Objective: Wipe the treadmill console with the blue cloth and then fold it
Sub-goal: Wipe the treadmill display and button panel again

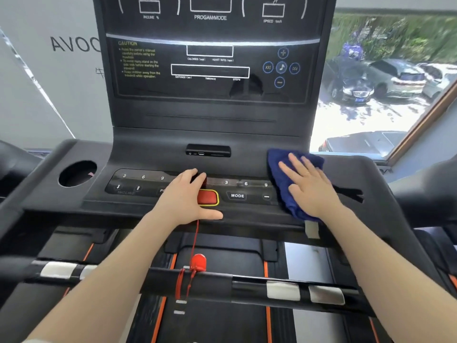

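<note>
- The blue cloth (289, 179) lies bunched on the right side of the treadmill console (346, 169), just right of the button strip and near the base of the upright display panel (210, 65).
- The right hand (309, 186) lies flat on the cloth, fingers straight and spread, pressing it down — it grips nothing.
- The left hand (184, 196) rests on the middle of the button strip, fingers loosely bent over the panel, thumb stretched along the near edge; it partly covers the red stop button (209, 197).
- A red cord (194, 246) hangs from there down to a red clip (198, 263) on the near handlebar (247, 280).
- At far left, the round cup holder (77, 173) — something small and pink shows inside, too dim to identify.
</note>
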Demonstrator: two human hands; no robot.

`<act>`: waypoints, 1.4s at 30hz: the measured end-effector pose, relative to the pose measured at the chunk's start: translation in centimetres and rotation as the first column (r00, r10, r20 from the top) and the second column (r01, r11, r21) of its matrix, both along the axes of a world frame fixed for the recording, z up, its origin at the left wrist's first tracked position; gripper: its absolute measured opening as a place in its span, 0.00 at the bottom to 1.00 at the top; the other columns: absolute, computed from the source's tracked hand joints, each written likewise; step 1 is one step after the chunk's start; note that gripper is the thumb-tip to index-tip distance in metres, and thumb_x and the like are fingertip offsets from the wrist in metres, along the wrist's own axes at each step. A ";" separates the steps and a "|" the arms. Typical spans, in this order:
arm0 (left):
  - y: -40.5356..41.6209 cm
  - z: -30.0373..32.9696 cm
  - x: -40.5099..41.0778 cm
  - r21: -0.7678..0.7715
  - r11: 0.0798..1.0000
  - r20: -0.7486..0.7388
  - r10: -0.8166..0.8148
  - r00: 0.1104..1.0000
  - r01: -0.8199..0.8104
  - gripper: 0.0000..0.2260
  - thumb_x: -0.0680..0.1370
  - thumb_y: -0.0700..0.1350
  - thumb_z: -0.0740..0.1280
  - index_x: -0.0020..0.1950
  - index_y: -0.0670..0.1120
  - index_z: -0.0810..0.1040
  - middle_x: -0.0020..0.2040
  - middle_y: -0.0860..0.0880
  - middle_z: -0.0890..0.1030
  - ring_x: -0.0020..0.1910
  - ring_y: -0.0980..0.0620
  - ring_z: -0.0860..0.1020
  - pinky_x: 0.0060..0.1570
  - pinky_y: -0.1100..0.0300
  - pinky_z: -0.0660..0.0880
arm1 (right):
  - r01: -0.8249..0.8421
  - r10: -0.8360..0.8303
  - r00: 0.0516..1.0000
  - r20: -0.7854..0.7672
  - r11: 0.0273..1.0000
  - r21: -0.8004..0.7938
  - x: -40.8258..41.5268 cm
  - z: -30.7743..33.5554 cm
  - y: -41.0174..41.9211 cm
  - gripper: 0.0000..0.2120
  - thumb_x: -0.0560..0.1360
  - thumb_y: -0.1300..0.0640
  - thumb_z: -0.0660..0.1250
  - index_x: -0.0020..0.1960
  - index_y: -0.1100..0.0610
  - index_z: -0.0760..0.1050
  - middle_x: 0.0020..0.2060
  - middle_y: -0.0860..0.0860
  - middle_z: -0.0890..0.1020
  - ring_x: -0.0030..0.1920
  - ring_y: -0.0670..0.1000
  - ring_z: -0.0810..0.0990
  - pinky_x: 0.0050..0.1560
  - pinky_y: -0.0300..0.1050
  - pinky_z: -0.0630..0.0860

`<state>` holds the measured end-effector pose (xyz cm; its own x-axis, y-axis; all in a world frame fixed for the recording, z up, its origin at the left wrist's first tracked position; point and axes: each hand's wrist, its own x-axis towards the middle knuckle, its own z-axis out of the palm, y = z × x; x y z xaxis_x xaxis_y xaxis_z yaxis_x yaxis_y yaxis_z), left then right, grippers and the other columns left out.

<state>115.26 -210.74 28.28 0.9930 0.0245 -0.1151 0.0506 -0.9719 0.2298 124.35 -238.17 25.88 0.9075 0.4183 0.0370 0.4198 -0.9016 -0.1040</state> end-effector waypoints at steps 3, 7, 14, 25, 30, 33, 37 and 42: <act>0.1 -0.3 -0.2 -0.003 1.000 0.016 -0.006 1.000 0.006 0.49 0.65 0.68 0.68 0.76 0.47 0.52 0.77 0.48 0.51 0.75 0.49 0.50 0.72 0.56 0.50 | 0.242 -0.242 0.970 0.020 0.970 -0.026 -0.3 -0.8 1.1 0.29 0.77 0.49 0.42 0.77 0.53 0.50 0.77 0.54 0.47 0.76 0.58 0.48 0.73 0.54 0.51; 0.3 -0.6 0.0 -0.002 1.000 0.037 -0.029 0.999 0.029 0.49 0.65 0.68 0.68 0.76 0.47 0.52 0.76 0.47 0.52 0.75 0.49 0.50 0.72 0.55 0.50 | 0.090 -0.093 0.990 0.103 0.995 0.038 -3.6 -0.5 7.1 0.35 0.71 0.47 0.41 0.74 0.57 0.60 0.74 0.55 0.60 0.73 0.61 0.57 0.70 0.58 0.56; 3.4 0.7 0.9 -0.018 0.979 -0.077 -0.205 0.976 0.204 0.44 0.68 0.61 0.71 0.76 0.46 0.53 0.77 0.48 0.51 0.75 0.51 0.52 0.71 0.58 0.51 | -0.191 0.194 0.978 0.069 0.980 -0.058 -4.8 -0.4 8.5 0.39 0.67 0.45 0.34 0.77 0.51 0.52 0.76 0.47 0.53 0.76 0.52 0.49 0.72 0.50 0.48; 11.6 0.0 -1.5 0.074 0.997 0.000 -0.025 1.000 0.025 0.53 0.64 0.70 0.67 0.77 0.47 0.44 0.77 0.46 0.44 0.76 0.46 0.44 0.73 0.51 0.48 | 0.047 -0.047 0.999 0.002 0.997 0.065 -3.0 -0.4 16.1 0.44 0.67 0.49 0.29 0.67 0.66 0.70 0.72 0.57 0.66 0.73 0.59 0.60 0.71 0.54 0.56; 14.3 -1.0 -2.1 -0.013 0.992 0.004 -0.126 0.992 0.126 0.51 0.66 0.69 0.67 0.77 0.44 0.45 0.77 0.46 0.45 0.76 0.49 0.45 0.72 0.57 0.46 | -0.191 0.197 0.978 -0.067 0.978 0.087 -6.2 0.7 24.4 0.39 0.69 0.49 0.31 0.73 0.59 0.64 0.74 0.50 0.61 0.75 0.53 0.54 0.72 0.50 0.53; 15.3 -1.4 -2.2 -0.101 0.976 0.089 -0.187 0.978 0.195 0.50 0.67 0.64 0.70 0.76 0.42 0.47 0.77 0.45 0.50 0.76 0.50 0.47 0.72 0.60 0.47 | -0.185 0.199 0.979 -0.047 0.960 0.208 -9.2 0.6 27.8 0.30 0.74 0.51 0.42 0.74 0.54 0.62 0.73 0.46 0.62 0.75 0.49 0.52 0.72 0.45 0.48; 16.0 -1.4 -2.4 -0.260 0.941 0.111 -0.194 0.975 0.216 0.53 0.67 0.57 0.74 0.76 0.43 0.41 0.77 0.47 0.48 0.76 0.50 0.48 0.71 0.59 0.51 | -0.236 0.207 0.971 0.116 0.889 0.392 -11.4 -0.6 27.7 0.27 0.70 0.54 0.48 0.60 0.57 0.78 0.60 0.51 0.80 0.66 0.53 0.72 0.67 0.46 0.61; 15.8 -0.7 -2.0 -0.223 0.931 0.150 -0.259 0.954 0.288 0.49 0.68 0.57 0.73 0.76 0.50 0.43 0.77 0.45 0.45 0.75 0.45 0.46 0.71 0.51 0.53 | 0.044 0.008 0.996 -0.087 0.818 0.573 -12.6 1.5 27.9 0.20 0.71 0.58 0.50 0.51 0.61 0.79 0.47 0.56 0.83 0.49 0.57 0.79 0.50 0.49 0.72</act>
